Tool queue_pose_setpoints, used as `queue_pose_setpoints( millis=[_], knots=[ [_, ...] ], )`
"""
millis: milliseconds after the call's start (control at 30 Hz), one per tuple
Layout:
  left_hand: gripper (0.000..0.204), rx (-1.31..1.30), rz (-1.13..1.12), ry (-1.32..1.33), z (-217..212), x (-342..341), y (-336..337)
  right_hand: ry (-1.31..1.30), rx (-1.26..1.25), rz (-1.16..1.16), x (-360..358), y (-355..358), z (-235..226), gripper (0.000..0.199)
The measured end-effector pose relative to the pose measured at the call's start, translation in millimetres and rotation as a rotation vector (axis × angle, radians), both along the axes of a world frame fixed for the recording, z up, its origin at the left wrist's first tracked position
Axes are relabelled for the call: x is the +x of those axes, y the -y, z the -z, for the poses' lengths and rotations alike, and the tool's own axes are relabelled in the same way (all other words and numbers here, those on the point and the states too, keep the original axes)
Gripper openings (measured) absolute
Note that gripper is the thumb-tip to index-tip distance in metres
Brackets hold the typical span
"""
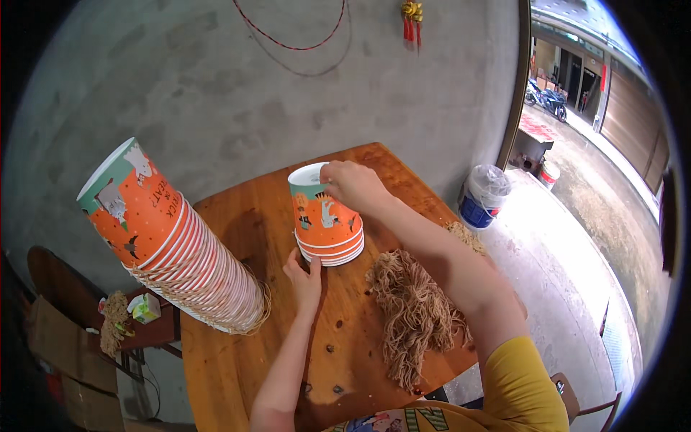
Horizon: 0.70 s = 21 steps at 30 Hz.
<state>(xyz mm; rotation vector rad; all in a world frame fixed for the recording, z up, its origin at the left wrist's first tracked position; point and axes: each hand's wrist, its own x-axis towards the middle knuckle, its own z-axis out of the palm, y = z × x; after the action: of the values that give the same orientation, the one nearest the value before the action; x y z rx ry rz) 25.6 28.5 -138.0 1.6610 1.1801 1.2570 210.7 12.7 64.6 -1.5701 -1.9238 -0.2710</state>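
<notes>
A short stack of orange and teal printed paper buckets stands upside down on the wooden table, white rims at the bottom. Over the upper edge of its top bucket, my right hand is closed, fingertips partly hidden. My left hand rests low at the front of this stack, fingers apart, thumb by the white rims. To the left rises a tall leaning stack of the same buckets, tan strings around its rims. A loose bundle of tan strings lies beside my right forearm.
More tan strings lie at the right table edge, partly behind my arm. A lidded-looking bucket stands on the floor by the doorway. At left, a chair holds strings and a tissue pack. A grey wall stands behind.
</notes>
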Motion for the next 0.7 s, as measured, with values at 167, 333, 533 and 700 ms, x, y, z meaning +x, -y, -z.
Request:
queue_pose_setpoints(
  millis=[167, 333, 533, 700],
  knots=[
    [0.061, 0.056, -0.063, -0.058, -2.5, -1.4, -1.2, -0.062, -0.063, 0.059, -3.6, 1.2, -20.8, 0.015],
    [0.045, 0.217, -0.092, 0.069, -41.6, 18.5, 20.1, -0.121, 0.18, 0.03, 10.9, 33.4, -32.2, 0.014],
    [0.03, 0.29, 0.372, 0.441, -133.4, 37.7, 72.3, -0.8, 0.26, -0.145, 12.5, 119.8, -37.1, 0.022],
    [0.017, 0.409, 0.28, 0.119, -143.9, 0.5, 135.0, -1.049, 0.032, -0.123, 46.1, 187.8, 26.6, 0.021]
  ],
)
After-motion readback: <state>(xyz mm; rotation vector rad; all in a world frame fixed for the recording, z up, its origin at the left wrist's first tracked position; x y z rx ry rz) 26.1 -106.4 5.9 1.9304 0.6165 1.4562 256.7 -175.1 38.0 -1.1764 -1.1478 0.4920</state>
